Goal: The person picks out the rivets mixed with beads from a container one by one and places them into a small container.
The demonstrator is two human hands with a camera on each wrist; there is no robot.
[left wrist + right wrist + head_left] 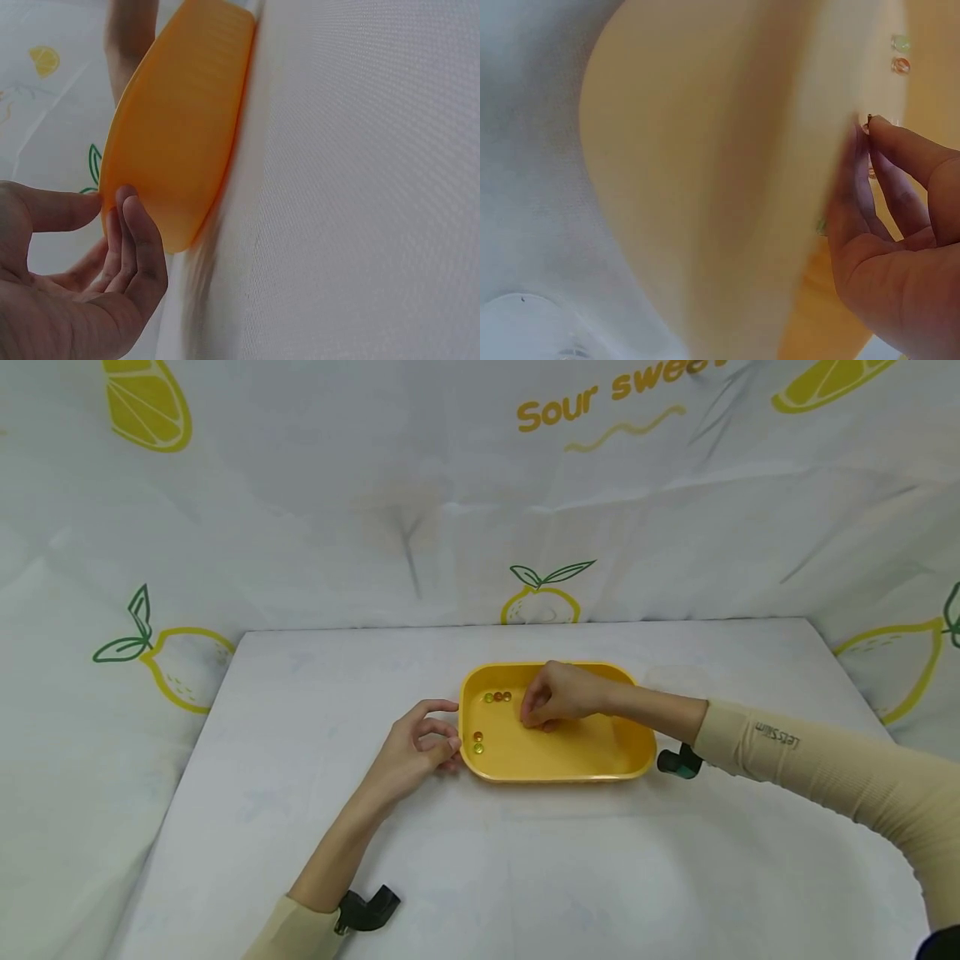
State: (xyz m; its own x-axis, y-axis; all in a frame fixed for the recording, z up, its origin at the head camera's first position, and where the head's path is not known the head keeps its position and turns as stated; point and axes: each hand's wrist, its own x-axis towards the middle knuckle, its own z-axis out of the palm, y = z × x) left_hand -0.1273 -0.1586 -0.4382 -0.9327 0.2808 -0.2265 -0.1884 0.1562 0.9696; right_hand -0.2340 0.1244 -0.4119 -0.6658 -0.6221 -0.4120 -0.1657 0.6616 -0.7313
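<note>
A yellow tray [570,760] with rounded corners sits on the white table. Inside it, near its far left, three small glass beads [498,697] lie in a row, yellow-green and amber. Two more, an amber bead [478,737] and a yellow-green bead [478,748], lie by the left wall. My left hand [411,752] touches the tray's left end from outside, its fingertips at the rim and outer wall [176,135]. Over the tray floor my right hand [562,695] pinches a tiny glass bead [867,128] between thumb and fingertips, mostly hidden by them.
White cloth with lemon prints [540,606] hangs behind the table and at both sides. The white tabletop [600,877] spreads out around the tray. A black wrist camera [367,910] is strapped to the left forearm, another camera [680,762] to the right.
</note>
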